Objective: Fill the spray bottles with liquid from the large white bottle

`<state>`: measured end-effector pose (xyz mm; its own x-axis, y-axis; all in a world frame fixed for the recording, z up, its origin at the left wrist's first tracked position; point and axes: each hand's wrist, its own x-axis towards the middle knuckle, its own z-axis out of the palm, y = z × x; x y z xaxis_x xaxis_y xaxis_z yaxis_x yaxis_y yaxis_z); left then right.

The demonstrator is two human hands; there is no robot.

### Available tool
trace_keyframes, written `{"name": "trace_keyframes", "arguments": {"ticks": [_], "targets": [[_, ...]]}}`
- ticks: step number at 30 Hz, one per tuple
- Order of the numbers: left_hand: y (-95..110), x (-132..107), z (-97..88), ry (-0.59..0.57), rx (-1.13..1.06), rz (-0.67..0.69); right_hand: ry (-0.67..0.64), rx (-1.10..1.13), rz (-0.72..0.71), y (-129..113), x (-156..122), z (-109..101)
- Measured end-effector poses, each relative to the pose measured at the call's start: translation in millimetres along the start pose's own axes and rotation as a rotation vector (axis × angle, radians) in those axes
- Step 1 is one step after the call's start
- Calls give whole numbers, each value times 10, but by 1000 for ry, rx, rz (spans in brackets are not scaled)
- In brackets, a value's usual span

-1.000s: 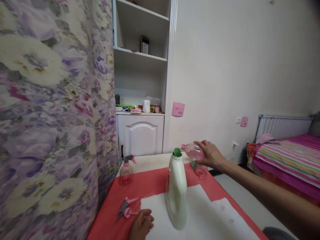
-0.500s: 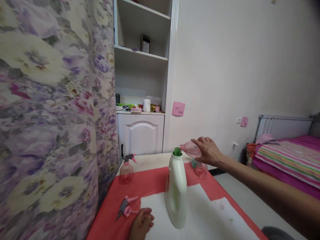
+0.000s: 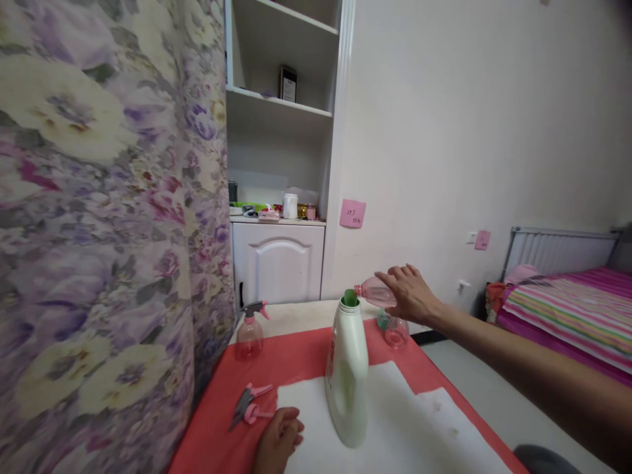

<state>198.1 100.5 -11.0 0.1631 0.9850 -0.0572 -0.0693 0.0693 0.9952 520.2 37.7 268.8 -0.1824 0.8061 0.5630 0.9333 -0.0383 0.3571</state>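
My right hand (image 3: 409, 293) is closed round a clear pink spray bottle (image 3: 372, 291) without its spray head, tilted almost level, its neck pointing left at the green pouring spout of the pale green detergent jug (image 3: 353, 378). The jug stands upright, uncapped. Whether liquid flows from the bottle I cannot tell. Low on the table, my left hand (image 3: 280, 440) lies with loosely bent fingers and no object visible in them. Close by is a loose grey and pink spray head (image 3: 247, 408), its tube reaching toward that hand.
Another pink spray bottle (image 3: 249, 339), with its head on, stands at the back left. Behind my right hand are a clear pink bottle (image 3: 396, 334) and a green cap (image 3: 382, 320). White paper (image 3: 395, 408) covers part of the red tabletop (image 3: 291, 355). A floral curtain (image 3: 99, 263) hangs left.
The view has shifted slightly. My right hand and the tilted bottle hold nearly the same place at the jug's mouth; my left hand stays beside the spray head.
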Motion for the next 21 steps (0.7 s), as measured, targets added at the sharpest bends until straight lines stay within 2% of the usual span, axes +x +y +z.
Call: {"name": "trace_keyframes", "arguments": {"ticks": [12, 21], "targets": [[140, -62, 45, 5, 39, -20, -9, -61, -14, 14, 18, -24], [161, -75, 41, -2, 58, -35, -24, -87, -17, 36, 28, -59]]}}
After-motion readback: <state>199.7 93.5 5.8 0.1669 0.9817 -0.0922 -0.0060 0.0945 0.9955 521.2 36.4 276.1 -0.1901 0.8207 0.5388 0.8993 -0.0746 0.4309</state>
